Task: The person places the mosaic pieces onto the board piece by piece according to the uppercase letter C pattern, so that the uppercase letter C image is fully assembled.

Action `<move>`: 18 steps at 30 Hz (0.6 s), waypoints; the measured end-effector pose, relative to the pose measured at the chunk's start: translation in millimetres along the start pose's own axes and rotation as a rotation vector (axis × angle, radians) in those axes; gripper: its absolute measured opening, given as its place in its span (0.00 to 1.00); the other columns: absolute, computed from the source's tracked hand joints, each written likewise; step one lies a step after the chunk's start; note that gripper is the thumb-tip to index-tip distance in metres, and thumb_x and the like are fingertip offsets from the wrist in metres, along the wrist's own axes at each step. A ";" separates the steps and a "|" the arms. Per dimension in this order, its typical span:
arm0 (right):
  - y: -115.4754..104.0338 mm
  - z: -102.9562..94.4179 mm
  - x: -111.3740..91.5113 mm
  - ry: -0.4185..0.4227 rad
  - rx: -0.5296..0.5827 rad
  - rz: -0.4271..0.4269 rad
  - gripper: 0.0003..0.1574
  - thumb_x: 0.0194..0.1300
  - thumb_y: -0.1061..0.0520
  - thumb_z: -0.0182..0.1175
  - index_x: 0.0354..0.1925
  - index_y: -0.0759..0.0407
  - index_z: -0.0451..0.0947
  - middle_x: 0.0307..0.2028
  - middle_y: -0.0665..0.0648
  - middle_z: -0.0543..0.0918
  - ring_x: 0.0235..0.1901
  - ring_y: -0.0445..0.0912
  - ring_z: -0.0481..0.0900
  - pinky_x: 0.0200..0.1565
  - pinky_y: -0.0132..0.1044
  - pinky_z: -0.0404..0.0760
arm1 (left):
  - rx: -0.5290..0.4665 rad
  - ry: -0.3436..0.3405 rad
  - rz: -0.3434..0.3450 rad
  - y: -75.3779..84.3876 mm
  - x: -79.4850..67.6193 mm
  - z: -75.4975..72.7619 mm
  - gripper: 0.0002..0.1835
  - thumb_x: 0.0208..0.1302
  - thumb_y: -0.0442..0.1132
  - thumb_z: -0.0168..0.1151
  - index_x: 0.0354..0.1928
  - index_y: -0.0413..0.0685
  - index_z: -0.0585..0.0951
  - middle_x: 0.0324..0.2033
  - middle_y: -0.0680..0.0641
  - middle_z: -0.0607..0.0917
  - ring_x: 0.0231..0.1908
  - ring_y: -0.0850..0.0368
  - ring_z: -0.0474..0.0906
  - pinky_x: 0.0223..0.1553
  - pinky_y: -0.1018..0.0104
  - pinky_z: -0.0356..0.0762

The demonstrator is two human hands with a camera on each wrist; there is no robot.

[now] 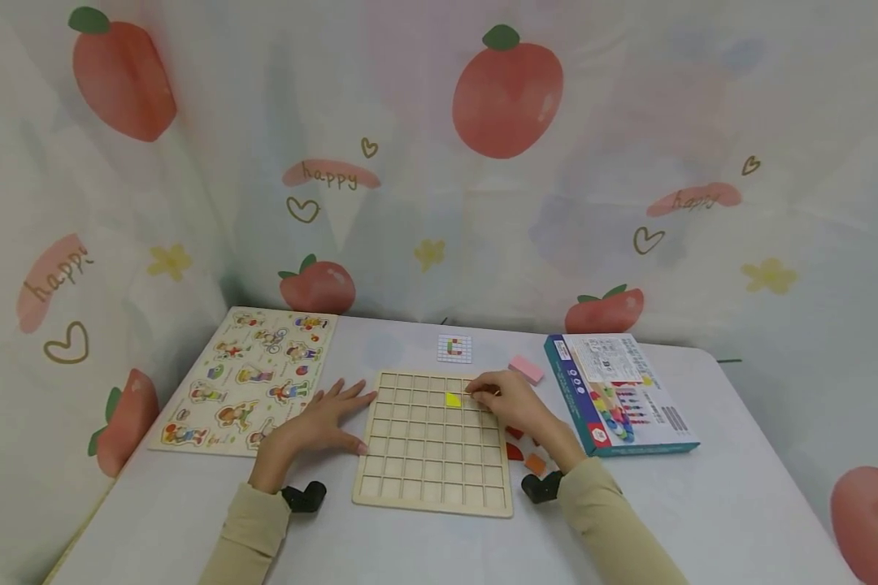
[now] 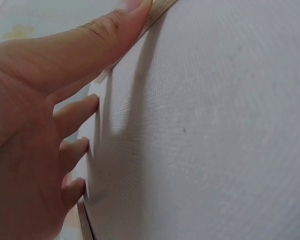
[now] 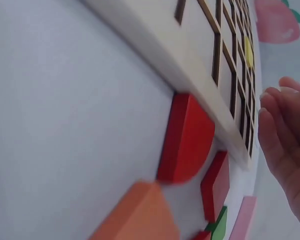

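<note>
A wooden grid board (image 1: 419,510) lies on the table between both hands. One yellow piece (image 1: 453,400) with a cut corner sits in a cell in its upper right part. My left hand (image 1: 323,424) is spread at the board's left side, with thumb and forefinger touching the edge; in the left wrist view the thumb (image 2: 97,42) rests against it. Over the upper right cells, just right of the yellow piece, hovers my right hand (image 1: 515,404). Its fingertips (image 3: 270,100) are loosely bent close together in the right wrist view, and no piece shows between them.
Right of the board lie a red rounded piece (image 3: 187,137), an orange piece (image 1: 535,464), a green piece (image 3: 219,225) and a pink block (image 1: 526,369). A pattern card (image 1: 444,357) lies behind it. A picture puzzle board (image 1: 219,412) is left, a flat box (image 1: 622,398) right.
</note>
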State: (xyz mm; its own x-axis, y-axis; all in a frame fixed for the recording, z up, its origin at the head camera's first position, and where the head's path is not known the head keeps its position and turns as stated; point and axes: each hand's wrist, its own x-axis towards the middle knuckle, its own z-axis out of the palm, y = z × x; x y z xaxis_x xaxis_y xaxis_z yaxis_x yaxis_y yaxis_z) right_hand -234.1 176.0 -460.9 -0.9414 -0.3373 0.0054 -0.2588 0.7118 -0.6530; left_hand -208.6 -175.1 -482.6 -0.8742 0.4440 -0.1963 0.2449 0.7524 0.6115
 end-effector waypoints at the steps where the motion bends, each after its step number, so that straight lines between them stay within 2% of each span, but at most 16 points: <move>1: 1.6 -2.3 -2.2 0.000 0.006 0.000 0.11 0.71 0.62 0.63 0.47 0.56 0.89 0.45 0.53 0.89 0.40 0.45 0.81 0.45 0.36 0.84 | 0.000 0.003 0.003 0.2 -0.2 0.0 0.52 0.52 0.53 0.79 0.78 0.53 0.65 0.81 0.42 0.55 0.81 0.33 0.37 0.79 0.33 0.32; 7: 12.6 -13.6 -14.8 -0.015 0.057 0.022 0.11 0.70 0.61 0.64 0.49 0.58 0.88 0.46 0.55 0.89 0.39 0.46 0.80 0.38 0.31 0.82 | 0.008 0.010 0.004 -1.1 -0.3 0.4 0.52 0.51 0.53 0.80 0.78 0.53 0.66 0.81 0.42 0.55 0.81 0.32 0.38 0.78 0.33 0.33; 10: 18.6 -18.0 -21.6 -0.025 0.046 0.022 0.11 0.70 0.62 0.64 0.49 0.59 0.88 0.45 0.56 0.88 0.37 0.45 0.80 0.36 0.30 0.81 | 0.013 0.010 0.006 -1.2 -0.2 0.7 0.52 0.52 0.52 0.80 0.78 0.52 0.66 0.81 0.42 0.55 0.81 0.31 0.38 0.78 0.33 0.34; 18: 30.9 -25.6 -40.1 -0.038 0.031 0.091 0.10 0.68 0.61 0.67 0.48 0.58 0.87 0.41 0.54 0.87 0.36 0.45 0.79 0.36 0.30 0.80 | 0.000 0.000 0.023 2.2 -2.1 -2.6 0.52 0.53 0.52 0.79 0.78 0.50 0.65 0.81 0.40 0.54 0.80 0.30 0.37 0.78 0.31 0.33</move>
State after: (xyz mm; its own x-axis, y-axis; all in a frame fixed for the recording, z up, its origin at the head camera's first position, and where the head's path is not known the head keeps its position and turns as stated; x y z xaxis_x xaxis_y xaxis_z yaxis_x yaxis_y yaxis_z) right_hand -209.9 227.3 -461.9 -0.9517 -0.2955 -0.0835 -0.1651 0.7216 -0.6723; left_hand -207.3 -175.6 -478.9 -0.8682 0.4616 -0.1820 0.2655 0.7420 0.6156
